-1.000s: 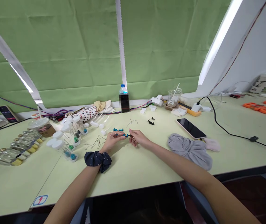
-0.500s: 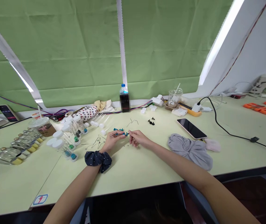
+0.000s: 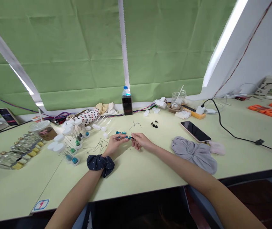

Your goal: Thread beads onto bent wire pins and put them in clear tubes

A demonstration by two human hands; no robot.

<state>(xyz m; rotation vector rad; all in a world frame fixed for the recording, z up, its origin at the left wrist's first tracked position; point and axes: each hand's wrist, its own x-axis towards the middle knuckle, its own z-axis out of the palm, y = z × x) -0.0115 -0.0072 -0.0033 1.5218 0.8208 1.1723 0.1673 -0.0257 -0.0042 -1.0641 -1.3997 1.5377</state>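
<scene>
In the middle of the table my left hand [image 3: 116,143] is closed on a small blue part [image 3: 129,137] with a thin metal rod [image 3: 118,137]. My right hand [image 3: 140,141] pinches the right end of the same part, where a bit of dark material shows between the fingertips. Just beyond the left hand lie several more small blue parts [image 3: 121,132]. Bent metal wires [image 3: 100,145] are spread left of that hand, with more thin wires [image 3: 135,124] farther back. Small black parts [image 3: 154,125] lie beyond the right hand.
Capped clear tubes [image 3: 70,149] and a row of glass bottles [image 3: 18,149] stand on the left. A drink bottle [image 3: 127,101] is at the back. On the right are a phone [image 3: 195,131], a grey cloth [image 3: 193,152], a black cable [image 3: 236,136] and orange pieces [image 3: 262,109].
Almost nothing differs. Both hands stay on the blue part in the same place; the view has shifted very slightly.
</scene>
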